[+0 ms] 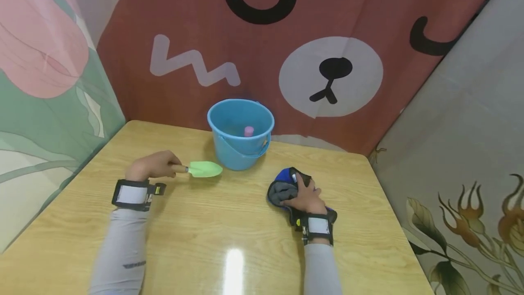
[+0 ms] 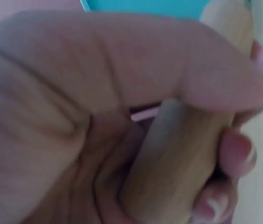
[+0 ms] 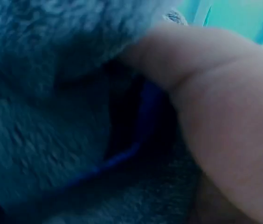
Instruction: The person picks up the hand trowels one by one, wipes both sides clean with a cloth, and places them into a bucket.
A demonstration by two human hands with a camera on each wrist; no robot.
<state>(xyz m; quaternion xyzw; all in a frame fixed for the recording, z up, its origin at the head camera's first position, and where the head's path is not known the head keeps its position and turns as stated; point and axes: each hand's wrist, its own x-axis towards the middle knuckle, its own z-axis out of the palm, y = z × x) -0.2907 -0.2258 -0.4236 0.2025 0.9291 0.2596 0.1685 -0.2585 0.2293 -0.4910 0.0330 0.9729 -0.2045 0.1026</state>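
My left hand (image 1: 157, 165) grips the wooden handle (image 2: 176, 163) of a small hand trowel. Its light green blade (image 1: 204, 169) points right, level with the lower part of a light blue bucket (image 1: 241, 151). To the right, my right hand (image 1: 304, 197) holds a soft, crumpled blue and black cloth item with grey fleece lining (image 1: 281, 192). In the right wrist view the thumb (image 3: 206, 70) reaches in at a fold of the fleece (image 3: 43, 126); the other fingers are mostly hidden. What kind of item it is, I cannot tell.
Inside the bucket a small pink object (image 1: 249, 131) shows, and the bucket's handle hangs down its front. It stands near the back edge of the wooden table (image 1: 196, 240). A brown bear-print curtain (image 1: 184, 22) hangs behind, with patterned cloths at both sides.
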